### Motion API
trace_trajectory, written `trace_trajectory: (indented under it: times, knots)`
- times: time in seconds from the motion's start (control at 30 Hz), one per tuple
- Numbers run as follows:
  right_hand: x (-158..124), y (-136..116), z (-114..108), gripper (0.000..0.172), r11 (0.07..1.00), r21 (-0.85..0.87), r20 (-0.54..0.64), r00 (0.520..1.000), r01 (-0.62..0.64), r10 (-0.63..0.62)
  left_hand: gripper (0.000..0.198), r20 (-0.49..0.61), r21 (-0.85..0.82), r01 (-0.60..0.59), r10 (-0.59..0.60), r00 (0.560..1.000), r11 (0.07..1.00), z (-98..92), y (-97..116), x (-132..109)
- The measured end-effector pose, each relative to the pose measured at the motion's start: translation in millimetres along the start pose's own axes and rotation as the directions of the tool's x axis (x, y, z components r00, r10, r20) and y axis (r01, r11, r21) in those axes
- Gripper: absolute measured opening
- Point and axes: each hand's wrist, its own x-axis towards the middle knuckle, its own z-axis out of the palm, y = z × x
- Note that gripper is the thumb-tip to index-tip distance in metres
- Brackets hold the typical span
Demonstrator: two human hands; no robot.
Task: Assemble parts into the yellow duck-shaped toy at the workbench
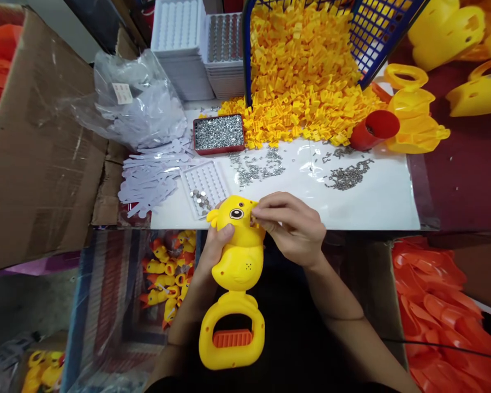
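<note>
A yellow duck-shaped toy (237,262) with a black eye, an orange trigger and a loop handle (232,338) is held upright over the near edge of the white work surface (376,202). My left hand (213,254) wraps round the toy's body from the left, thumb on its front. My right hand (290,224) is closed in a pinch at the right side of the toy's head; what its fingertips hold is hidden. A small white tray (204,185) with a few metal pieces lies just beyond the toy.
A red tray of screws (219,132), a heap of small yellow parts (303,82) spilling from a blue basket (372,33), loose screws (347,176), a red cup (374,129), white strips (151,180), a cardboard box (36,142) left, orange parts (433,305) right, finished toys (167,278) below.
</note>
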Motion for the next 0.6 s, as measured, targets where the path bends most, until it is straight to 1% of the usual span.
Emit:
trace_trajectory:
  times: [0.07,0.1,0.17,0.2,0.27,0.3,0.37,0.4,0.43,0.5,0.53,0.6]
  knots:
    - [1.2,0.0,-2.7,0.024,0.992,0.053,-0.087,0.989,-0.111,0.116,0.083,0.01,0.033,-0.013,0.013,1.0,0.999,-0.8,-0.5,-4.3]
    - [1.5,1.0,-4.8,0.023,0.985,0.066,-0.11,0.98,-0.159,0.165,0.08,0.013,0.055,-0.015,0.014,1.0,0.998,-1.0,-0.7,-6.4]
    - [0.3,6.6,-11.0,0.02,0.976,0.043,-0.101,0.971,-0.215,0.218,0.077,0.007,0.097,-0.016,0.015,1.0,0.995,-0.9,-0.7,-9.5]
    - [-1.5,11.5,-14.7,0.019,0.977,-0.019,-0.08,0.974,-0.214,0.212,0.077,0.003,0.113,-0.013,0.013,1.0,0.993,-0.8,-0.7,-10.2]
    - [-7.7,24.7,-22.8,0.019,0.958,-0.247,-0.033,0.989,-0.147,0.143,0.077,-0.01,0.14,-0.003,0.005,1.0,0.99,-0.2,-1.0,-9.8]
    - [-11.8,31.9,-26.6,0.02,0.919,-0.384,-0.002,0.995,-0.095,0.102,0.077,-0.016,0.146,0.0,0.002,1.0,0.989,0.0,-1.5,-8.6]
    - [-20.2,44.8,-32.9,0.027,0.794,-0.607,0.077,0.996,0.015,0.04,0.08,-0.014,0.143,-0.012,0.014,1.0,0.99,0.2,-3.4,-4.3]
    - [-23.8,49.4,-35.3,0.03,0.736,-0.674,0.124,0.992,0.064,0.027,0.082,-0.01,0.139,-0.034,0.036,0.999,0.99,0.0,-4.8,-1.3]
    - [-26.8,52.4,-37.2,0.031,0.692,-0.714,0.171,0.985,0.107,0.024,0.084,-0.004,0.138,-0.065,0.066,0.998,0.988,-0.4,-6.4,2.0]
    - [-30.7,54.6,-39.9,0.03,0.646,-0.742,0.256,0.966,0.18,0.024,0.088,0.02,0.153,-0.129,0.127,0.992,0.98,-1.7,-9.8,8.6]
    - [-31.7,54.6,-41.0,0.03,0.642,-0.741,0.279,0.96,0.198,0.027,0.09,0.032,0.167,-0.156,0.152,0.988,0.974,-2.6,-11.3,11.5]
    - [-32.7,54.5,-43.0,0.03,0.665,-0.722,0.288,0.957,0.19,0.039,0.091,0.038,0.199,-0.188,0.184,0.982,0.962,-4.4,-13.7,15.8]
